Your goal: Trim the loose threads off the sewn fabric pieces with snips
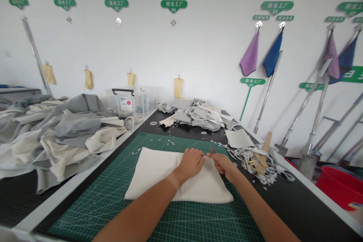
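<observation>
A cream-white piece of cloth (159, 174) lies flat on the green cutting mat (113, 185). My left hand (193, 163) rests on the cloth near its far edge, thumb and fingers closed on that edge. Just to its right, my right hand (222, 163) is closed around small metal snips (212, 150), whose tip shows above the fingers at the cloth's far right corner. The fingertips of both hands almost meet. Most of the snips is hidden in the right hand.
Grey and cream cloths (76, 124) are heaped on the left. Cloth scraps (195, 113) lie at the back; shredded trimmings (263, 166) and a brown strip (265, 149) sit right. Behind stands a clear plastic box (144, 100). A red bucket (337, 187) is beyond the table's right edge.
</observation>
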Demonstrator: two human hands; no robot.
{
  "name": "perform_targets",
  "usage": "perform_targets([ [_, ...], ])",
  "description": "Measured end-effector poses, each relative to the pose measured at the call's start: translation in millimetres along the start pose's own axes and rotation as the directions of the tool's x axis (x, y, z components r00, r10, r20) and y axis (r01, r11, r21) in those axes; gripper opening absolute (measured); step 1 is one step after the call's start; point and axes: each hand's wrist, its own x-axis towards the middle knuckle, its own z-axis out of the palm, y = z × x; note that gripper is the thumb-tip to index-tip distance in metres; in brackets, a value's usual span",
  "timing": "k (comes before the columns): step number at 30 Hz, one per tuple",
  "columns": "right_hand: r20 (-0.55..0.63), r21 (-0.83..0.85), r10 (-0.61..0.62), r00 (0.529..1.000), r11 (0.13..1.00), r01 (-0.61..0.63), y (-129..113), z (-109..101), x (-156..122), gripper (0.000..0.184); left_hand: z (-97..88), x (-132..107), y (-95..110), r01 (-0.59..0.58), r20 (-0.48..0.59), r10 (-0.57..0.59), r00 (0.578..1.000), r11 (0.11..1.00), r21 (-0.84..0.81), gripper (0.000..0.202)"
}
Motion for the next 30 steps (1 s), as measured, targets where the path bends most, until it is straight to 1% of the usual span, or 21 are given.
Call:
perform_targets([
  [3,0.04,-0.006,-0.071,0.997,0.997,0.071,4,-2,2,0.051,2.3,-1,-2,0.023,0.021,-0.024,1.0,0.999,0.026,0.039],
  [6,0.085,-0.035,-0.098,0.992,0.994,0.102,4,-2,2,0.047,3.5,-1,-5,0.013,0.041,-0.015,0.999,0.999,0.05,0.036],
  [8,0.103,-0.022,-0.081,0.991,0.996,0.084,2,-1,0,0.05,3.7,-1,-5,0.01,0.051,-0.012,0.999,0.999,0.052,0.028],
  [11,0.085,0.021,-0.021,0.996,1.0,0.019,-3,-1,-2,0.057,2.6,-2,-2,-0.006,0.048,0.004,0.999,0.999,0.049,0.019],
  [14,0.05,0.06,0.033,0.998,0.998,-0.036,-4,-2,-1,0.049,-0.7,-2,2,-0.027,0.02,0.026,0.999,0.999,0.04,0.013],
  [18,0.042,0.061,0.089,0.995,0.994,-0.091,-6,-2,-2,0.042,-6.7,-2,5,-0.049,-0.012,0.049,0.999,0.999,0.024,0.013],
  [21,0.063,0.032,0.085,0.994,0.996,-0.087,-9,-1,-5,0.043,-9.5,-2,5,-0.055,-0.007,0.055,0.998,0.998,0.032,0.013],
  [24,0.059,-0.036,0.098,0.993,0.995,-0.096,-10,0,-6,0.054,-9.6,-2,4,-0.056,0.007,0.055,0.998,0.998,0.037,0.015],
  [26,0.06,-0.044,0.09,0.994,0.995,-0.087,-9,0,-5,0.058,-8.4,-2,4,-0.047,0.016,0.047,0.999,0.998,0.041,0.015],
  [30,0.072,-0.023,0.025,0.997,0.999,-0.023,-6,0,-5,0.049,-5.4,-2,3,-0.009,-0.008,0.009,1.0,1.0,0.028,0.018],
])
